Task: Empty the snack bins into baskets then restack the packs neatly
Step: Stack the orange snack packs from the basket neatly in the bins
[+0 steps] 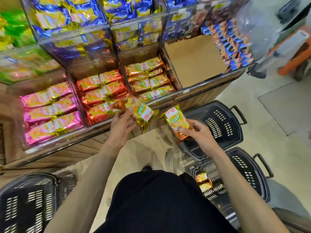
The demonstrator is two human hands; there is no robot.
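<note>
Two hands held snacks: left hand point(121, 126) gripped a gold pack point(143, 113); right hand point(197, 132) pinched an orange pack point(176, 122), basket point(233, 126) just beyond.

We see pink packs point(50, 113), red packs point(101, 91), copper packs point(148, 78); blue packs point(70, 14) & green packs point(15, 31) above. Gold packs point(143, 113): yellow w/ green lettering, white patch. Baskets point(223, 121) black, slotted; cardboard point(193, 59) plain brown.

Black top point(159, 199) covers the torso. Beige trousers point(134, 153) show below it, ending at a dark shoe tip point(146, 168). Left hand point(122, 126) and right hand point(197, 132) are bare, forearms uncovered.
</note>
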